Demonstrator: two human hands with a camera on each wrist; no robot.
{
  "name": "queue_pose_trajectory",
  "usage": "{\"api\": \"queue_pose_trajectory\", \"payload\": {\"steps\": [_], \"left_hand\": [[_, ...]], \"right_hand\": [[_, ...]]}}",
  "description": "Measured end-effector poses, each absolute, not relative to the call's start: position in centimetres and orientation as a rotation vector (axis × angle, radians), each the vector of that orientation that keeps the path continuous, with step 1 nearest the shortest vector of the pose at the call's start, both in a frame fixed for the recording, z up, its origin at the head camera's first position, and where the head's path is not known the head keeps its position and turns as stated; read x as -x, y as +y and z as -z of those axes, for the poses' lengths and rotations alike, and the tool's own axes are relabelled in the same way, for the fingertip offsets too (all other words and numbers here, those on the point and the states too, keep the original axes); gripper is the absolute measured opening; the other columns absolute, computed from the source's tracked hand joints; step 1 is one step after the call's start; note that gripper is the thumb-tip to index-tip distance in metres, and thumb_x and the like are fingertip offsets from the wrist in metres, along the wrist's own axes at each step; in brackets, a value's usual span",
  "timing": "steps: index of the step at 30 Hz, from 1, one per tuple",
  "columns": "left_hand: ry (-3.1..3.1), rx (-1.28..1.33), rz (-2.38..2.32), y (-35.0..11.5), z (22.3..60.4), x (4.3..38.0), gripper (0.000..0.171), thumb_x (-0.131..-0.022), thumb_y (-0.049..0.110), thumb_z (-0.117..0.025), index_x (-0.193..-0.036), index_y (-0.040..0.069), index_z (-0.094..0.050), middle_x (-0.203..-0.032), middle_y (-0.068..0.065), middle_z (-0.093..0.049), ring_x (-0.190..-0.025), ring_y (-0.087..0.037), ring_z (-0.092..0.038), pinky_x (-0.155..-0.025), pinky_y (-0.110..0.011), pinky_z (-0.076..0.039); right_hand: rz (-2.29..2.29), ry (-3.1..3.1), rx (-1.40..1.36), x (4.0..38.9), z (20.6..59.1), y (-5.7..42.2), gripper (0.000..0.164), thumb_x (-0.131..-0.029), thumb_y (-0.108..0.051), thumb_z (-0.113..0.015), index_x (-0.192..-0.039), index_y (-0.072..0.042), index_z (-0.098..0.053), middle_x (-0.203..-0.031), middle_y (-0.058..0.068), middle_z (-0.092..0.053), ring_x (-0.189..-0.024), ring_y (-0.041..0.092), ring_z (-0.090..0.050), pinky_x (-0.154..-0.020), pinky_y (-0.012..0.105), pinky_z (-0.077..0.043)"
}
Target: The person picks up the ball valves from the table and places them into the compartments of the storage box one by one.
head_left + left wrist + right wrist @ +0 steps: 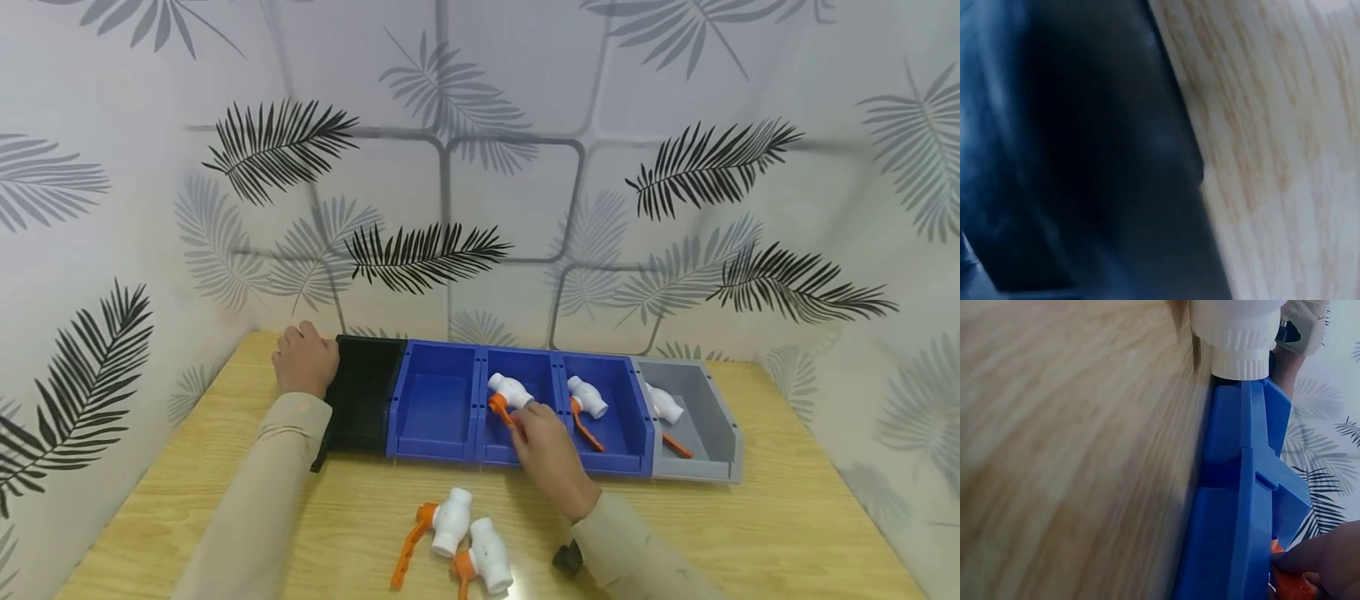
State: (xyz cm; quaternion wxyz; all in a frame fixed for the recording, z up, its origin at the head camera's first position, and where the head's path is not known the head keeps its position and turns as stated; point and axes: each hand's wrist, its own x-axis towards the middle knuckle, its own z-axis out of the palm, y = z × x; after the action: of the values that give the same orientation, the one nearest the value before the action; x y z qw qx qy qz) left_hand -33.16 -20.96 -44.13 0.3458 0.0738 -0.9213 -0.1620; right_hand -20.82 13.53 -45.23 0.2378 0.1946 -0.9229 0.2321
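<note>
My right hand [551,454] pinches the orange handle [1291,584] of a white ball valve [512,390], inside the middle blue bin [525,450]. At the left end of the row, my left hand [306,360] grips the left rim of a black bin [363,400]; its fingertips are hidden. The left wrist view shows only that bin's dark, blurred side [1154,206] and the wood. One more ball valve [588,398] lies in the right blue bin, and another [664,404] in the grey bin [705,471].
Two white ball valves [452,523] [491,557] with orange handles lie on the wooden table [360,533] in front of the bins. The left blue bin [437,400] stands beside the black one. A leaf-patterned wall covering [517,208] rises behind the row.
</note>
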Motion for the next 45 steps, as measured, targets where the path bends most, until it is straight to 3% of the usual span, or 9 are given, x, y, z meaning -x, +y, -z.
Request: {"api": "queue_pose_trajectory", "payload": {"steps": [26, 38, 45], "left_hand": [[-2.452, -0.192, 0.482, -21.2, 44.0, 32.8, 0.019, -0.084, 0.012, -0.046, -0.079, -0.006, -0.043, -0.075, -0.024, -0.044, -0.068, -0.045, -0.047, -0.059, -0.057, -0.04], [-2.443, -0.185, 0.474, -21.3, 44.0, 33.5, 0.019, -0.084, 0.013, -0.046, -0.077, -0.005, -0.043, -0.073, -0.024, -0.043, -0.066, -0.044, -0.046, -0.056, -0.057, -0.039], [-2.41, -0.189, 0.47, -21.1, 44.0, 33.1, 0.019, -0.082, 0.012, -0.046, -0.073, -0.002, -0.037, -0.071, -0.023, -0.043, -0.065, -0.044, -0.047, -0.055, -0.057, -0.039]], "right_hand": [[-0.601, -2.468, -0.428, 22.8, 47.3, 11.9, 0.006, -0.078, 0.001, -0.067, -0.076, -0.001, -0.062, -0.069, 0.005, -0.05, -0.068, 0.025, -0.052, -0.062, 0.037, -0.044], [-0.612, -2.617, -0.387, 23.2, 46.9, 11.9, 0.003, -0.082, 0.001, -0.064, -0.082, 0.001, -0.061, -0.075, 0.008, -0.053, -0.071, 0.025, -0.053, -0.067, 0.037, -0.046], [-0.595, -2.765, -0.422, 23.5, 46.0, 11.9, 0.013, -0.073, 0.006, -0.067, -0.075, -0.002, -0.057, -0.071, 0.006, -0.05, -0.065, 0.024, -0.051, -0.063, 0.037, -0.044]]}}
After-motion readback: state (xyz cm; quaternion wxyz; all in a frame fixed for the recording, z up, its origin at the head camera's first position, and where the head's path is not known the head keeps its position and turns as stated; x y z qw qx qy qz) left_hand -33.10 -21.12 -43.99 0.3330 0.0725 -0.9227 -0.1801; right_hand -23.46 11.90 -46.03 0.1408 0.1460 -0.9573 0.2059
